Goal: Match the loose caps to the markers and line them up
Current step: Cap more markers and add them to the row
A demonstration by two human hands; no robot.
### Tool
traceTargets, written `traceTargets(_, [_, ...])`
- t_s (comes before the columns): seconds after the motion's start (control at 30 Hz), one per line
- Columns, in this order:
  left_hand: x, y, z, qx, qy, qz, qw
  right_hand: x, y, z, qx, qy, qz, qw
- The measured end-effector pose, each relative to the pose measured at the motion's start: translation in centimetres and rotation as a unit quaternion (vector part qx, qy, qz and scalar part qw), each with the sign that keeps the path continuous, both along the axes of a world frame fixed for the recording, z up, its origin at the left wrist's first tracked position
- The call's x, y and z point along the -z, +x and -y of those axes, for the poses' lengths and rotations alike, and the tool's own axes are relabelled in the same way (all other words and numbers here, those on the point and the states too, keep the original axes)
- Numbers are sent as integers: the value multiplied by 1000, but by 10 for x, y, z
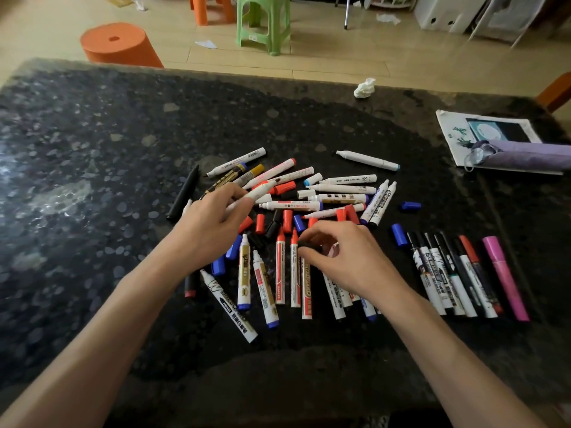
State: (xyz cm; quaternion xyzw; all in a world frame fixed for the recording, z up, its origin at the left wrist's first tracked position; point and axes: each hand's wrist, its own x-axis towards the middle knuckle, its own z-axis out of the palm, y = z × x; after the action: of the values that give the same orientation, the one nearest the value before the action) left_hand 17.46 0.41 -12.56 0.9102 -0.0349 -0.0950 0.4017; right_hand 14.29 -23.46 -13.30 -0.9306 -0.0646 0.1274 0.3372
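Both forearms reaching in from 6 o'clock over a dark speckled table (92, 143), bare, angled toward the centre. Left hand (213, 223) palm down, wrist slightly cocked, fingers curled around a white marker (256, 193) with a red end, pinched between thumb and fingertips and lifted slantwise toward 2 o'clock. Right hand (343, 257) arched, knuckles up, thumb and forefinger pressed together on a black cap (309, 244), held just above the near markers.

At the centre, a loose heap of markers (324, 196), mostly white-bodied, crossing one another, with red caps (287, 220) and blue caps (398, 234) scattered among them. One blue cap (411, 206) apart at 3 o'clock of the heap. Toward 6 o'clock of the heap, several markers lying roughly parallel, tips pointing away, partly under the right hand. At 4 o'clock, a tidy row of capped markers (454, 273) side by side, black and red caps up, a pink marker (505, 278) at the row's outer edge. A black marker (183, 193) alone at 9 o'clock of the heap; a white marker with a light-blue end (367, 160) alone at 1 o'clock.

At 2 o'clock on the table, a purple folded umbrella (531, 157) over a printed cloth bag (457, 128); a crumpled tissue (365, 87) at 12 o'clock. On the floor beyond, an orange stool (120, 44) and a green stool (264, 23).
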Motion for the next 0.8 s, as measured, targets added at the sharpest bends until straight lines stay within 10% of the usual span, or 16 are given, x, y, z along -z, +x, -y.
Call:
traceTargets(0.47, [-8,3,-15,-80,1,4,997,2,6,-33,-91,-40,-30,995])
traceTargets(0.8, [-12,2,-27,-69,-17,-3,997,20,13,-72,-30,-135,123,983])
